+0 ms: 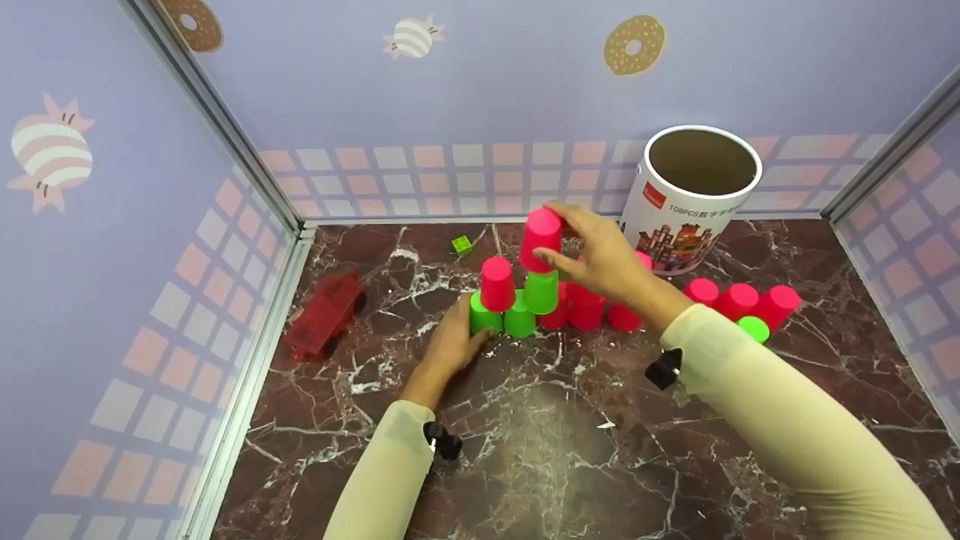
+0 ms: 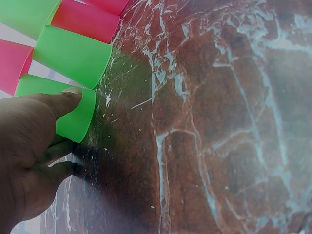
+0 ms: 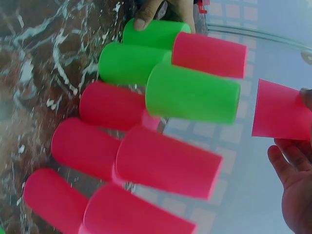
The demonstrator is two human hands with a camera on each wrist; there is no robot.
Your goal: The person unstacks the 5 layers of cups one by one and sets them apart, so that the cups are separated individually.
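Head view: R hand (image 1: 600,259) pinches smooth tapered pink cup (image 1: 540,238) over cup stack; L hand (image 1: 450,346), thumb pressing green cup (image 1: 484,319), marbled surface (image 1: 570,420).

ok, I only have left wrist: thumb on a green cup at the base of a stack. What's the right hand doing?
Observer: The right hand holds a pink cup just above the green second-tier cup.
Operator: Touching it yet?
Observer: Right wrist view shows a gap; the pink cup is apart from the green cup.
Operator: Spare cups?
Observer: Three pink cups and one green sit by the cardboard tube.
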